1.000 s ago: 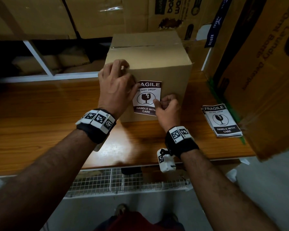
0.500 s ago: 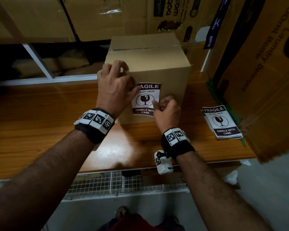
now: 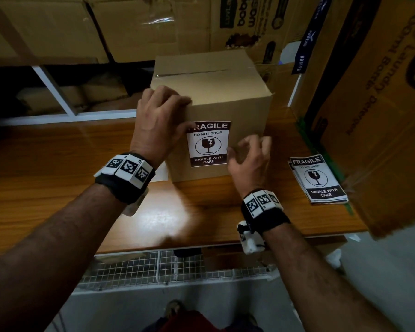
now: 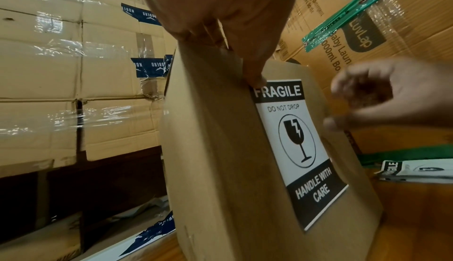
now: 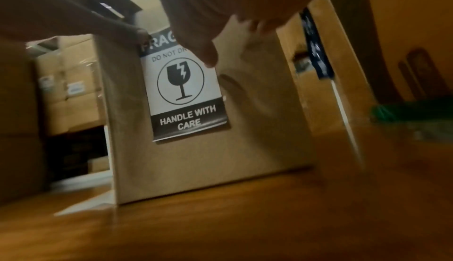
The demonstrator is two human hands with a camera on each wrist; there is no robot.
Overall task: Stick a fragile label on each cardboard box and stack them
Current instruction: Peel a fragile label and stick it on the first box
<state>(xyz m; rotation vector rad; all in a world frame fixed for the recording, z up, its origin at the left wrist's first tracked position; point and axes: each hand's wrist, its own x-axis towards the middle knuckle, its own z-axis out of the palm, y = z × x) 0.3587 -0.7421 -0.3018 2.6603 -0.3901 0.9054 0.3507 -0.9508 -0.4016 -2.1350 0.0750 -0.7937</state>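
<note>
A taped brown cardboard box (image 3: 216, 82) stands on the wooden table (image 3: 46, 168). A black-and-white fragile label (image 3: 209, 143) sits on its near face, seen too in the left wrist view (image 4: 294, 149) and the right wrist view (image 5: 186, 90). My left hand (image 3: 161, 121) grips the box's top left corner, fingers over the top edge, thumb pressing the label's upper left corner. My right hand (image 3: 249, 152) hovers just right of the label with loosely spread fingers, holding nothing.
A small stack of fragile labels (image 3: 319, 179) lies on the table to the right. Large cartons (image 3: 369, 104) wall in the right side and the back (image 3: 130, 27). A wire shelf (image 3: 177, 267) runs below the table's front edge.
My right hand has left the label's lower right part, moved right and opened its fingers. The left hand stays on the box corner. The label now lies flat on the box.
</note>
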